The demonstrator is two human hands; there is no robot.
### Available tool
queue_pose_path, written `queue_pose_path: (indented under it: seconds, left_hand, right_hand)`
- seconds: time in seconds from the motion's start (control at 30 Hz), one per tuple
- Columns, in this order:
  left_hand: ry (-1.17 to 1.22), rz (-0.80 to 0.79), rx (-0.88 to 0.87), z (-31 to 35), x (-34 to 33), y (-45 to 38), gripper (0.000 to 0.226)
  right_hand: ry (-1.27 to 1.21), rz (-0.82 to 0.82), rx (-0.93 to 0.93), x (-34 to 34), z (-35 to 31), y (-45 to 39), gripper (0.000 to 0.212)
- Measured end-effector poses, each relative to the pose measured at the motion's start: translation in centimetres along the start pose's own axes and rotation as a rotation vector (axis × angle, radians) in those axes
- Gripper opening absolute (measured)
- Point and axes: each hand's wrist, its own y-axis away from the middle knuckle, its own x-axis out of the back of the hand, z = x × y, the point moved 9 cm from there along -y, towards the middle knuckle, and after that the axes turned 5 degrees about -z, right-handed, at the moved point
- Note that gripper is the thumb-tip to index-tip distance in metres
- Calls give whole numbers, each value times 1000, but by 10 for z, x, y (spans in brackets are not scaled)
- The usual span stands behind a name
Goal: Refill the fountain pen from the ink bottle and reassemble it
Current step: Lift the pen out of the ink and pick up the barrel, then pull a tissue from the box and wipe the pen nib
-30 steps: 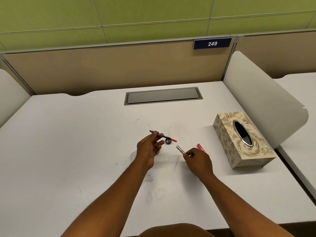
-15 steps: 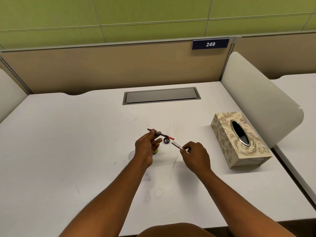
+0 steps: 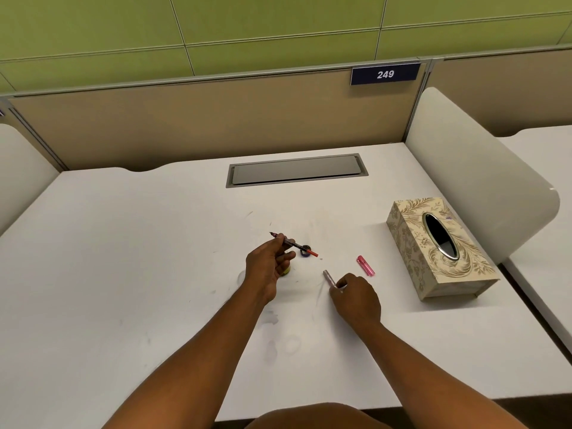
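Since 0.5 s ago, right hand [image 3: 356, 297] drew back toward the body w/ the silvery pen barrel [image 3: 329, 277], so the gap to the other part is wider. Nearest: right hand is closed on the barrel, open end pointing up-left. Just beyond, left hand [image 3: 268, 265] pinches the pen's inner part [image 3: 294, 244], long axis left-right, red end [image 3: 313, 254] facing the barrel. Hands are apart. Ink bottle [image 3: 285, 270] sits under left hand, mostly hidden; dark cap [image 3: 305, 251] beside. Further right: pink pen cap [image 3: 366, 265] on table [image 3: 123, 274], tissue box [image 3: 433, 246].
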Motion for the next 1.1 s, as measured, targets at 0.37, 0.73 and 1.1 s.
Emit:
queue_pose_path:
  seconds: [0.37, 0.73, 1.1]
  left_hand:
    - [-27, -17, 4, -1, -6, 4, 13]
    - [-37, -55, 20, -6, -21, 5, 13]
    - [-90, -162, 73, -26, -73, 0, 13]
  right_hand:
    - [43, 7, 25, -1, 2, 2, 23]
    - [-126, 172, 47, 61, 6, -8, 23]
    - [114, 415, 228, 217, 26, -44, 18]
